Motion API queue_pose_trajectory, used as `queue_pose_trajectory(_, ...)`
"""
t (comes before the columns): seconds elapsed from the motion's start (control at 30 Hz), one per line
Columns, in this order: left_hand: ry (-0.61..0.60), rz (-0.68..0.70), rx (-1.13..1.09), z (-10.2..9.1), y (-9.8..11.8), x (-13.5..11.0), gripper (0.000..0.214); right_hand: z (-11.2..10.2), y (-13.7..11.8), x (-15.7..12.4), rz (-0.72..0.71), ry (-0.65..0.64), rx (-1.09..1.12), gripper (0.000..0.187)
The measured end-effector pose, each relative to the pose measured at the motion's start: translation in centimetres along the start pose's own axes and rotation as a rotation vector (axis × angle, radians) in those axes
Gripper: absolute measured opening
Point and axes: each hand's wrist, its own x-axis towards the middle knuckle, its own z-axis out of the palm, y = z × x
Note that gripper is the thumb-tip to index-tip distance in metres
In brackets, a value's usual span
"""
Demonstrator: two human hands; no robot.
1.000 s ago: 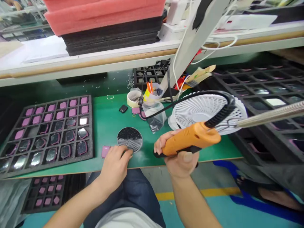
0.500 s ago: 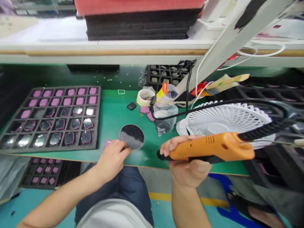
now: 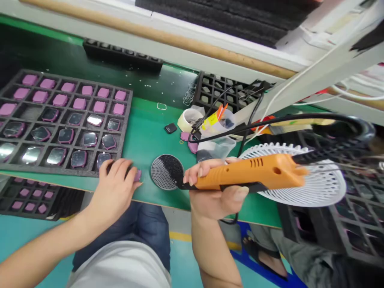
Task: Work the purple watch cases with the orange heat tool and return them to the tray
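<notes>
My right hand (image 3: 217,188) is wrapped round an orange electric screwdriver (image 3: 249,172) with a black lever and a black cable. Its black nose reaches the right edge of a round perforated dish (image 3: 159,176), where tiny black pieces like screws lie heaped on one side. At the bench's front edge, my left hand (image 3: 118,182) has its fingers curled over a small purple watch case (image 3: 137,175), mostly hidden under them. Just left of that hand is a black foam tray (image 3: 127,116) with rows of purple watch cases, several with dark glossy faces.
A white fan guard (image 3: 330,188) stands behind the screwdriver. A tape roll (image 3: 190,118), a cup (image 3: 217,124) and a clear bag (image 3: 216,148) crowd the middle. A small black square piece (image 3: 170,128) lies nearby. A slanted post (image 3: 300,88) rises at the right.
My left hand has moved left from the dish to the purple watch case. My right hand has brought the screwdriver's nose left to the dish. The view has tilted.
</notes>
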Motion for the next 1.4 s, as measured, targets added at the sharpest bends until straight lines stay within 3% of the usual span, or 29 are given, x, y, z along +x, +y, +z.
queue_pose_trajectory(0.23,0.014,0.016,-0.189,1.2,0.9,-1.1,0.024,0.9,1.4,-0.4,0.062,-0.020,0.011,0.051)
queue_pose_trajectory(0.47,0.088,0.005,-0.210,2.1,0.8,-1.9,0.026,0.7,1.8,-0.9,0.072,-0.040,-0.021,0.048)
queue_pose_trajectory(0.97,0.130,0.054,-0.294,2.4,1.0,-1.8,0.028,0.5,1.8,-1.4,0.033,-0.090,-0.084,0.051)
queue_pose_trajectory(1.2,0.127,0.115,-0.306,2.5,0.8,-1.9,0.023,2.1,-0.9,-2.1,0.071,-0.116,-0.089,0.048)
queue_pose_trajectory(1.4,0.153,0.107,-0.309,2.8,0.9,-1.8,0.020,3.5,0.2,-2.7,0.086,-0.158,-0.046,0.057)
